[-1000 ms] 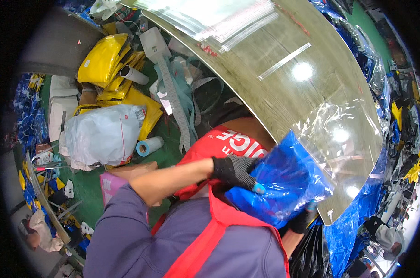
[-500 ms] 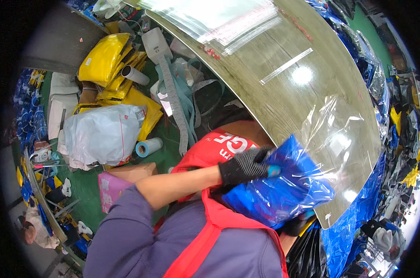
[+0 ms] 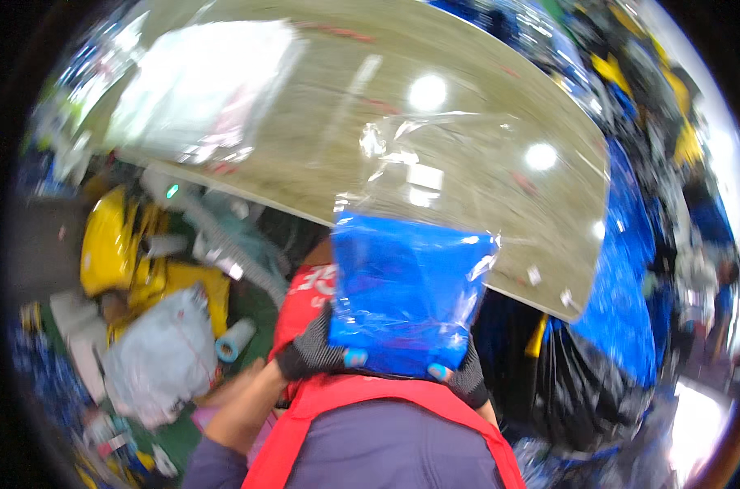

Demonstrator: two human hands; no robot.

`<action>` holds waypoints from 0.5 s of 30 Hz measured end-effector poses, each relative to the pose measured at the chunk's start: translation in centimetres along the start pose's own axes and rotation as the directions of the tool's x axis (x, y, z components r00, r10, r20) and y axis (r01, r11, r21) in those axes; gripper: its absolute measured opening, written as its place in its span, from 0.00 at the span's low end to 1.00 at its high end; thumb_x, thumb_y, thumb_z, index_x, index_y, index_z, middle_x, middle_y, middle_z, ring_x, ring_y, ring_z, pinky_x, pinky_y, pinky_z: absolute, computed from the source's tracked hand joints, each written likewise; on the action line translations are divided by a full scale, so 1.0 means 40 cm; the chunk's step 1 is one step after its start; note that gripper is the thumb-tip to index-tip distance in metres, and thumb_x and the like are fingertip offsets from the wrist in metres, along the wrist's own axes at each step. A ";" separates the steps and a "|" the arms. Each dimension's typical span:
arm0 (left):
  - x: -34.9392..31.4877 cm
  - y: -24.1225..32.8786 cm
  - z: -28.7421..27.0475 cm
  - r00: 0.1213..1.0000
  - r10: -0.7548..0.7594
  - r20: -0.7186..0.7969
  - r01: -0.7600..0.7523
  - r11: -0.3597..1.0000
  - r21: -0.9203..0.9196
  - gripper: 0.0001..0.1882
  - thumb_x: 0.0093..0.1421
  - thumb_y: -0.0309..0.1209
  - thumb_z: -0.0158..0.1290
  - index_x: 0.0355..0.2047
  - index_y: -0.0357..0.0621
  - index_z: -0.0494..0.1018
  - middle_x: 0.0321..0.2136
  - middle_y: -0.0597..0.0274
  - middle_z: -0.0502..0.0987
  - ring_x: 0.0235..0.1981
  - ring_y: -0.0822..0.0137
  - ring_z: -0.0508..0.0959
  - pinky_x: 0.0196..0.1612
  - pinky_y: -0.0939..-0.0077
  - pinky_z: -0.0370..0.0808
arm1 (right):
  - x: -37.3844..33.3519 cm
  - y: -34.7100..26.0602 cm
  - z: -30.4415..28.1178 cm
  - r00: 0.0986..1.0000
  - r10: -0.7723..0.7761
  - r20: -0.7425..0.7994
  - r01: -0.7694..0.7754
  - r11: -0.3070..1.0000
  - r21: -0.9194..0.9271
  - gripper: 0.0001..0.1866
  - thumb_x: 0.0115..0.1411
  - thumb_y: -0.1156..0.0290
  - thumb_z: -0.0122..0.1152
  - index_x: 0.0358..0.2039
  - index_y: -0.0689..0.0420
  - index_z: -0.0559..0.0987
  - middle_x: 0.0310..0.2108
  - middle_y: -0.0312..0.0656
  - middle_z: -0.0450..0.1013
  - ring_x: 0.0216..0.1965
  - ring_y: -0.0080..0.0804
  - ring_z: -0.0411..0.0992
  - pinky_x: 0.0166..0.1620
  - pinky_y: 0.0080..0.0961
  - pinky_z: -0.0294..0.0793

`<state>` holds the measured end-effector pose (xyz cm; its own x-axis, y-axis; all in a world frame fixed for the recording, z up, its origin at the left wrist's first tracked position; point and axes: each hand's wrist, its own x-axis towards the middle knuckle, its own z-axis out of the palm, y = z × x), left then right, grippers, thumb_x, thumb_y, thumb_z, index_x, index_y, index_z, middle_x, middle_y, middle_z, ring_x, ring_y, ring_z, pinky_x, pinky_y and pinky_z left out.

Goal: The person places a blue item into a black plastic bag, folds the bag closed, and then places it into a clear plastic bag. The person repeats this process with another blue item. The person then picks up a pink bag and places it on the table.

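Note:
A folded blue item in a clear plastic bag (image 3: 406, 285) is held upright in front of my red apron (image 3: 304, 407). My left hand (image 3: 317, 349), in a dark grey glove with a blue thumb tip, grips its lower left corner. At the lower right corner my right hand (image 3: 466, 376), gloved the same way, grips it too; its fingers are partly behind the bag. The bag's loose, see-through upper end stretches over the wood-grain table (image 3: 500, 122). What the blue item is cannot be told through the film.
A stack of clear plastic bags (image 3: 198, 90) lies on the table's left. Left on the green floor are yellow packages (image 3: 113, 244), a full whitish plastic bag (image 3: 162, 354) and a light-blue roll (image 3: 236, 339). A black plastic bag (image 3: 582, 391) and blue sheeting (image 3: 622, 277) hang at the right.
The blue package has come left and been turned squarely upright before me. My right hand, mostly hidden before, now shows at its lower right corner. The view has swung to the right.

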<state>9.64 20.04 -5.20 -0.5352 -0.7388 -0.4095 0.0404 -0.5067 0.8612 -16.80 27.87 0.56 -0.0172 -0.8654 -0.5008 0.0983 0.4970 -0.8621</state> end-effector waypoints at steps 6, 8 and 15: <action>0.025 -0.096 -0.008 0.960 -0.160 -0.231 0.229 0.922 0.311 0.53 0.40 0.45 0.71 0.60 0.35 0.54 0.53 0.46 0.68 0.52 0.56 0.72 0.52 0.65 0.71 | 0.014 0.145 -0.014 0.957 0.065 -0.282 -0.030 0.992 0.126 0.33 0.51 0.52 0.68 0.49 0.64 0.72 0.39 0.44 0.75 0.40 0.28 0.73 0.43 0.27 0.73; 0.067 -0.045 -0.020 0.976 -0.210 -0.065 0.219 0.916 0.336 0.52 0.41 0.44 0.71 0.60 0.36 0.54 0.55 0.48 0.66 0.53 0.57 0.70 0.54 0.64 0.70 | 0.013 0.163 -0.005 0.951 0.084 -0.298 -0.036 0.986 0.165 0.33 0.52 0.53 0.68 0.49 0.64 0.72 0.39 0.44 0.75 0.40 0.27 0.73 0.43 0.27 0.73; 0.180 0.178 0.039 0.999 -0.008 -0.042 0.006 0.998 -0.067 0.36 0.52 0.42 0.63 0.57 0.41 0.63 0.49 0.55 0.72 0.48 0.61 0.72 0.52 0.62 0.70 | 0.012 0.044 -0.112 0.929 0.132 0.346 -0.128 0.991 -0.035 0.44 0.49 0.54 0.71 0.60 0.64 0.62 0.52 0.48 0.69 0.53 0.33 0.68 0.57 0.34 0.66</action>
<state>4.76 11.79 -1.54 -0.4995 -0.7526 -0.4291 0.0942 -0.5396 0.8367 -21.08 28.62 -1.53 0.3417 -0.7603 -0.5524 0.0649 0.6055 -0.7932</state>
